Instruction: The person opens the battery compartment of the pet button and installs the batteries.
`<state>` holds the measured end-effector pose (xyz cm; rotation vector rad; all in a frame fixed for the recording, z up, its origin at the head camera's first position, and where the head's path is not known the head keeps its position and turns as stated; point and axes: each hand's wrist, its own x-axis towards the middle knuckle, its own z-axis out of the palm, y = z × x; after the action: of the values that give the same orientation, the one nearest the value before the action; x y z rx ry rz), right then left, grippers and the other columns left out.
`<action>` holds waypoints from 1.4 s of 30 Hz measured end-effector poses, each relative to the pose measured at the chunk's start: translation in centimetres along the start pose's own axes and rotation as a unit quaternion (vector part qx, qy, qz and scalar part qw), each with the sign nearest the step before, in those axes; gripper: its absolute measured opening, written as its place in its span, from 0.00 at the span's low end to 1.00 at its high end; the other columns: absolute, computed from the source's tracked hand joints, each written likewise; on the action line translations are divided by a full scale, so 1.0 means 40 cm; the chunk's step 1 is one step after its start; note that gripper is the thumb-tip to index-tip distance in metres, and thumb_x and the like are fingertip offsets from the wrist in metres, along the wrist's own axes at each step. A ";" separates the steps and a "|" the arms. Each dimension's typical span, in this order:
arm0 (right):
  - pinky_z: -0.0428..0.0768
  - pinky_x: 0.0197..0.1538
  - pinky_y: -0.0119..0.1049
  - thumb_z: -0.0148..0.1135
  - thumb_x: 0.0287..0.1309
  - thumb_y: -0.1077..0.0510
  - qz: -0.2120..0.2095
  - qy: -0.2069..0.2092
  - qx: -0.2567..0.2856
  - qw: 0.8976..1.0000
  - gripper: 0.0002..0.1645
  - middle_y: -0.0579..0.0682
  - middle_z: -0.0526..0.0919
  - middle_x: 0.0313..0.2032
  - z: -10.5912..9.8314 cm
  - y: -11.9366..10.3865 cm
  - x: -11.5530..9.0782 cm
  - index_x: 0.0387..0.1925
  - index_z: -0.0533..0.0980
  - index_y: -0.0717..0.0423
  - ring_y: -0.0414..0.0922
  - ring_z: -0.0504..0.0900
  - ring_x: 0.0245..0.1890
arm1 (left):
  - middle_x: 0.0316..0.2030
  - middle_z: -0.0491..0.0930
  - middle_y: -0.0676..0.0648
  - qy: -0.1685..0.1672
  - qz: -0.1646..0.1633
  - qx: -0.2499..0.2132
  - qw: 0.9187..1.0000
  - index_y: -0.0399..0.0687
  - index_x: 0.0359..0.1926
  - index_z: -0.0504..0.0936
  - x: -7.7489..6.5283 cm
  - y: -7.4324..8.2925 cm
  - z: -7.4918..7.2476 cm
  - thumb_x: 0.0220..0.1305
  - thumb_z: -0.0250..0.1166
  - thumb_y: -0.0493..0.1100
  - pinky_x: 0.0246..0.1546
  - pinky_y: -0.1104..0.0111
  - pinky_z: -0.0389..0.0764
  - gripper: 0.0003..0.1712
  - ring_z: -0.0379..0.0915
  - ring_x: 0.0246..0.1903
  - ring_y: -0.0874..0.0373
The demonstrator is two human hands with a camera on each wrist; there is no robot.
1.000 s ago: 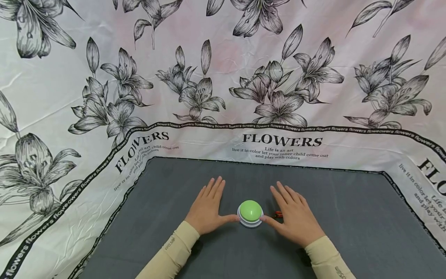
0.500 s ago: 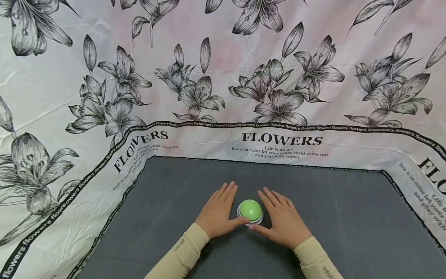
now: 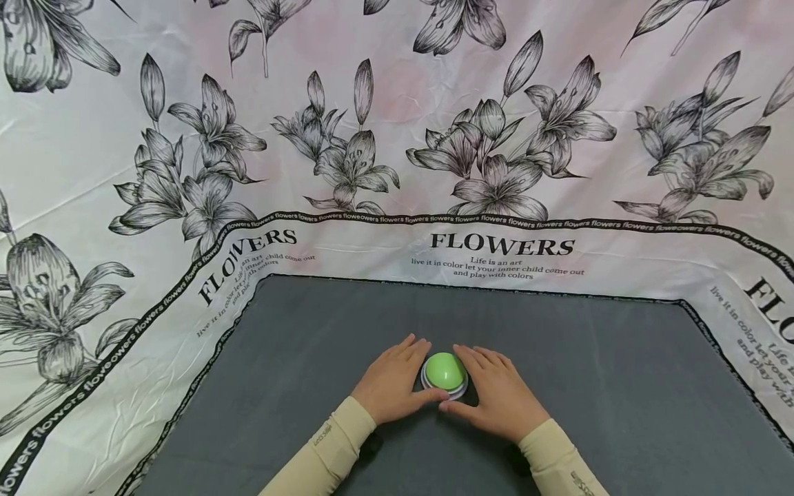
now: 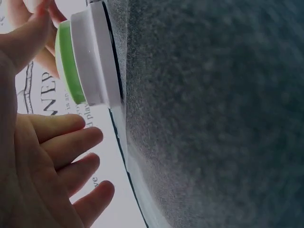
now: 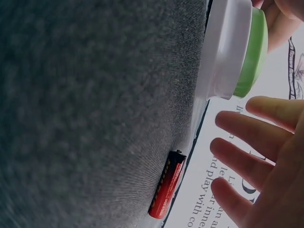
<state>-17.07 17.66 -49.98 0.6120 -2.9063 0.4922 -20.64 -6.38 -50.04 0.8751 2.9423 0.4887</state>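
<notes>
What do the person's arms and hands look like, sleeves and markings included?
The left sleeve and right sleeve are pale beige, each with small dark lettering too unclear to read. The left hand and right hand are gloveless. Something dark shows beneath each sleeve.

Looks like a draped-off work spot: shows a plain grey surface (image 3: 298, 358) bordered by white cloth (image 3: 397, 96) printed with flowers (image 3: 496, 189) and "FLOWERS" lettering (image 3: 502, 244). Does not reveal whether home, office or workshop.

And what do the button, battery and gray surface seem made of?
Button: likely plastic, glossy; its green dome shows a highlight. Battery: probably metal under a printed film, lettering visible. Gray surface: apparently matte cloth; fine grain shows up close.
</notes>
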 end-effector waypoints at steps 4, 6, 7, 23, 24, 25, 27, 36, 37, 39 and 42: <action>0.72 0.73 0.66 0.72 0.59 0.23 0.001 -0.010 0.011 1.000 0.59 0.55 0.80 0.71 0.003 0.000 0.002 0.79 0.70 0.55 0.59 0.78 0.71 | 0.79 0.72 0.46 -0.002 0.005 -0.001 1.000 0.49 0.82 0.67 0.001 0.003 -0.001 0.69 0.62 0.78 0.77 0.48 0.71 0.54 0.62 0.82 0.48; 0.72 0.73 0.66 0.73 0.59 0.24 0.003 -0.018 0.018 1.000 0.59 0.56 0.81 0.70 0.005 0.001 0.003 0.79 0.70 0.55 0.59 0.78 0.70 | 0.78 0.73 0.46 -0.005 0.008 0.000 1.000 0.49 0.81 0.69 0.002 0.003 0.000 0.70 0.64 0.76 0.77 0.48 0.73 0.52 0.63 0.81 0.48; 0.72 0.73 0.65 0.72 0.60 0.24 0.004 -0.023 0.020 1.000 0.59 0.56 0.81 0.70 0.006 0.002 0.004 0.79 0.70 0.55 0.59 0.79 0.70 | 0.78 0.73 0.46 -0.009 0.008 -0.001 1.000 0.50 0.81 0.69 0.001 0.003 0.000 0.70 0.64 0.75 0.77 0.48 0.72 0.51 0.63 0.81 0.48; 0.75 0.71 0.63 0.78 0.65 0.44 0.009 -0.020 0.012 1.000 0.47 0.60 0.84 0.65 0.006 -0.002 -0.001 0.76 0.71 0.63 0.58 0.83 0.65 | 0.74 0.77 0.46 0.004 0.033 0.027 0.999 0.48 0.78 0.73 0.001 0.010 0.002 0.72 0.70 0.63 0.72 0.53 0.78 0.42 0.70 0.77 0.48; 0.76 0.71 0.63 0.78 0.65 0.44 0.010 -0.020 0.012 1.000 0.47 0.60 0.84 0.65 0.006 -0.003 -0.001 0.76 0.72 0.63 0.58 0.83 0.65 | 0.74 0.77 0.46 0.004 0.034 0.026 0.999 0.49 0.78 0.73 0.001 0.010 0.003 0.72 0.70 0.62 0.72 0.53 0.78 0.41 0.71 0.77 0.48; 0.76 0.71 0.62 0.78 0.65 0.45 0.010 -0.020 0.012 1.000 0.46 0.60 0.85 0.64 0.006 -0.004 -0.001 0.75 0.72 0.63 0.58 0.83 0.65 | 0.74 0.77 0.46 0.004 0.033 0.023 0.999 0.49 0.77 0.73 0.000 0.011 0.004 0.72 0.70 0.62 0.72 0.53 0.79 0.41 0.71 0.77 0.48; 0.76 0.70 0.62 0.78 0.65 0.46 0.010 -0.020 0.015 1.000 0.44 0.60 0.85 0.64 0.007 -0.007 -0.001 0.74 0.73 0.63 0.58 0.83 0.64 | 0.73 0.78 0.47 0.003 0.032 0.015 0.999 0.50 0.77 0.73 0.000 0.012 0.005 0.72 0.70 0.62 0.72 0.52 0.78 0.40 0.71 0.77 0.48; 0.83 0.63 0.56 0.81 0.62 0.52 0.013 0.001 0.053 0.999 0.42 0.60 0.83 0.61 -0.002 -0.020 0.003 0.71 0.72 0.64 0.56 0.84 0.61 | 0.67 0.80 0.45 0.018 0.044 -0.043 0.998 0.46 0.75 0.72 -0.003 0.022 0.001 0.73 0.72 0.54 0.68 0.58 0.82 0.37 0.78 0.68 0.51; 0.84 0.63 0.54 0.81 0.62 0.53 0.012 0.007 0.060 0.998 0.43 0.60 0.83 0.61 -0.004 -0.021 0.003 0.71 0.72 0.64 0.55 0.85 0.61 | 0.67 0.80 0.45 0.020 0.044 -0.057 0.997 0.46 0.76 0.71 -0.002 0.022 -0.001 0.73 0.72 0.53 0.67 0.59 0.82 0.38 0.79 0.67 0.52; 0.84 0.62 0.53 0.81 0.62 0.54 0.012 0.016 0.071 0.997 0.44 0.61 0.81 0.62 -0.008 -0.022 0.005 0.72 0.70 0.64 0.55 0.85 0.60 | 0.68 0.79 0.44 0.021 0.036 -0.086 0.995 0.47 0.78 0.68 -0.002 0.025 -0.008 0.74 0.72 0.51 0.66 0.59 0.82 0.39 0.80 0.66 0.53; 0.85 0.61 0.52 0.82 0.61 0.55 0.017 0.024 0.085 0.996 0.46 0.61 0.80 0.63 -0.012 -0.024 0.007 0.73 0.69 0.63 0.54 0.86 0.60 | 0.67 0.79 0.44 0.019 0.025 -0.127 0.991 0.48 0.79 0.66 -0.004 0.028 -0.018 0.74 0.72 0.49 0.65 0.58 0.83 0.40 0.80 0.64 0.53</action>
<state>-16.89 16.90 -49.20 0.5632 -2.8542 0.7530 -20.02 -5.79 -49.03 0.9164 2.8093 0.8698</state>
